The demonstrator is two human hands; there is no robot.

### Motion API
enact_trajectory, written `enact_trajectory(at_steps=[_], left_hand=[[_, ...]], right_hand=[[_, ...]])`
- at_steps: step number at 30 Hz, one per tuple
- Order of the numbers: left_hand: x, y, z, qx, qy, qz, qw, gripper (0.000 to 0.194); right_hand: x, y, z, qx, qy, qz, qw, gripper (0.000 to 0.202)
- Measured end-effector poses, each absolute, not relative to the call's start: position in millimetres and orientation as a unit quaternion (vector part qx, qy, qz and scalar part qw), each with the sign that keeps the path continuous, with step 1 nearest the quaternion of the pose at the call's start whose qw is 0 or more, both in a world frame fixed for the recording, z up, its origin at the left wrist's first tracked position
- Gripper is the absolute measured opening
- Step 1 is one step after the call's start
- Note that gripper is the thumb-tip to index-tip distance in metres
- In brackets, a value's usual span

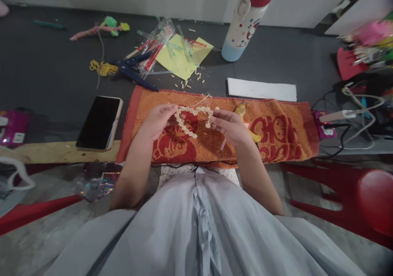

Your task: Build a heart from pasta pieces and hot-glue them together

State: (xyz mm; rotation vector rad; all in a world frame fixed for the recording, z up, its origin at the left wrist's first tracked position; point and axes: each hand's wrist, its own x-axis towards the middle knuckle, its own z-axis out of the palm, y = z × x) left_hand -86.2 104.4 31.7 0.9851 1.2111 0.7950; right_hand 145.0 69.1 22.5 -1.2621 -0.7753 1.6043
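Note:
A pale beaded strand [186, 131], bent into a partly open heart shape, is held above an orange towel [276, 130]. My left hand [159, 120] pinches its upper left side between thumb and fingers. On the right side, the fingers of my right hand [231, 125] are closed on the strand near its other end. A thin pale stem [201, 100] sticks up from the top of the heart. Beside my right hand, a yellow tool [254, 136] lies on the towel, partly hidden by that hand.
Left of the towel lies a black phone [100, 122]. Behind are blue pliers [132, 72], yellow paper [175, 59] with straws and cut bits, a white strip [262, 89] and an upright bottle [245, 26]. Cables [365, 120] run at the right; red chairs [346, 194] flank the table edge.

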Motion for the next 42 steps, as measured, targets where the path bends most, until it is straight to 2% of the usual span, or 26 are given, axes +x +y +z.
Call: enact_trajectory(at_steps=[12,24,36,42], left_hand=[[-88.1,106.4,31.1,0.420,0.533,0.346,0.648,0.028],[-88.3,104.7,33.6,0.426,0.529,0.345,0.648,0.033],[-90.4,105.4,30.4,0.440,0.530,0.341,0.640,0.032],[-91.6,105.5,29.1,0.450,0.523,0.341,0.639,0.037]], right_hand=[[146.2,70.6,15.3,-0.536,-0.344,0.621,0.457,0.052],[147.1,70.2,11.9,-0.526,-0.326,0.624,0.477,0.047],[145.9,71.1,11.0,-0.539,-0.352,0.606,0.467,0.055],[146.4,70.4,9.4,-0.529,-0.368,0.603,0.470,0.047]])
